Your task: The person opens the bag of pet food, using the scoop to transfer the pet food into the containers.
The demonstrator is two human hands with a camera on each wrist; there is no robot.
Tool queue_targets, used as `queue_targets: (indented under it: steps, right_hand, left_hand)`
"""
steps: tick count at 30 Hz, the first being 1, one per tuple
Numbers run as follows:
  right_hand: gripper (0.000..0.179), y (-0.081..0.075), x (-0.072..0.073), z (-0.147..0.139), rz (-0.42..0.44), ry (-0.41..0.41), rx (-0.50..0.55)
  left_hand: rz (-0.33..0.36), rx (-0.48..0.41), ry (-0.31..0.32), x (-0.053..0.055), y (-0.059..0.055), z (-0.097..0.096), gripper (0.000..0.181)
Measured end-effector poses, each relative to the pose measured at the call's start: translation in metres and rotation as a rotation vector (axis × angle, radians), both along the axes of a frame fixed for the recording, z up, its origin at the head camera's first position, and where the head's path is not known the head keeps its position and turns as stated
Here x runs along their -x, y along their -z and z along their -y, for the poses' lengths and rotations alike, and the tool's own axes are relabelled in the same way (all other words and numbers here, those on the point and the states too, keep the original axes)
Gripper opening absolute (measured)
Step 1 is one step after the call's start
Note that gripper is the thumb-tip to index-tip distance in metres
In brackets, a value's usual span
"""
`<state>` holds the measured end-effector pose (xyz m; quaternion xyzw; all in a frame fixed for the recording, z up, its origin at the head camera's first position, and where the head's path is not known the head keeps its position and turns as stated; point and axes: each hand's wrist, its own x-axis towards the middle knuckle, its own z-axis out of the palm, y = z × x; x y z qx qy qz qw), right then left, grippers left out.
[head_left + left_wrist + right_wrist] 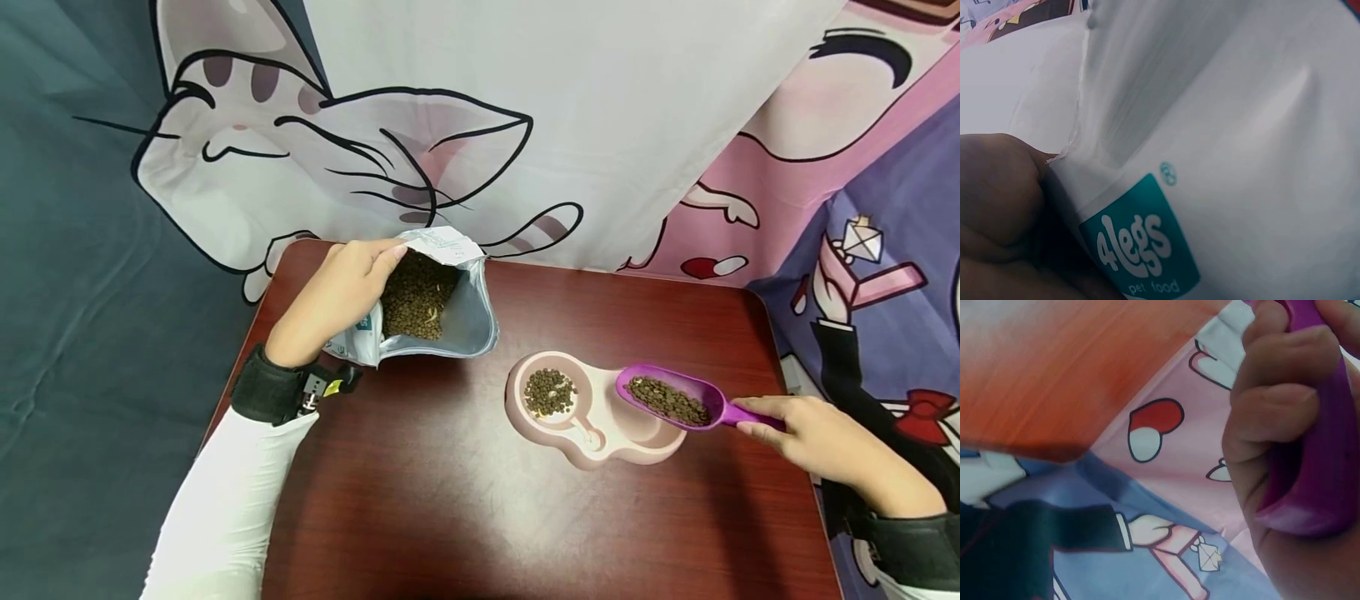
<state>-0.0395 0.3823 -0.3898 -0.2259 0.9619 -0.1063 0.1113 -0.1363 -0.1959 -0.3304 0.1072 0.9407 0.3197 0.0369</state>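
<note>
My left hand (348, 279) grips the folded top edge of an open pet food bag (472, 312) at the table's back left. Brown kibble (420, 296) shows inside the bag. In the left wrist view the white bag front (1260, 187) fills most of the picture, its teal label reading "4Legs pet food". My right hand (832, 437) holds a purple scoop (722, 408) by its handle, fingers curled round it in the right wrist view. The scoop, loaded with kibble (667, 400), is over the right bowl of a pink double pet bowl (600, 450). Some kibble (550, 392) lies in the left bowl.
The dark red wooden table (420, 500) carries the bag and the double bowl. Behind it hangs a cloth (637, 125) printed with cartoon figures, meeting the table's back edge. More printed cloth (885, 217) runs along the right side, and plain green-grey cloth (97, 375) lies left.
</note>
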Motion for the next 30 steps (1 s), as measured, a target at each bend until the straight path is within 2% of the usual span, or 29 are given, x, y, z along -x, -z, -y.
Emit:
queue_targets:
  steps: [9, 14, 23, 30]
  right_hand:
    - [0.032, -0.002, 0.003, 0.002, 0.143, 0.032, -0.160]
    - [0.030, -0.002, 0.008, 0.009, 0.162, 0.035, -0.213]
    - [0.008, -0.007, 0.012, 0.024, 0.091, 0.002, -0.286]
    - [0.013, -0.012, 0.004, 0.037, -0.066, -0.003, -0.334]
  left_hand:
    - [-0.002, -0.002, 0.003, 0.000, 0.002, 0.000, 0.044]
    - [-0.004, -0.002, 0.005, 0.000, 0.002, 0.000, 0.045]
    - [0.001, -0.006, 0.006, 0.000, 0.001, -0.001, 0.045]
    - [-0.003, -0.001, 0.007, 0.000, 0.001, 0.000, 0.044]
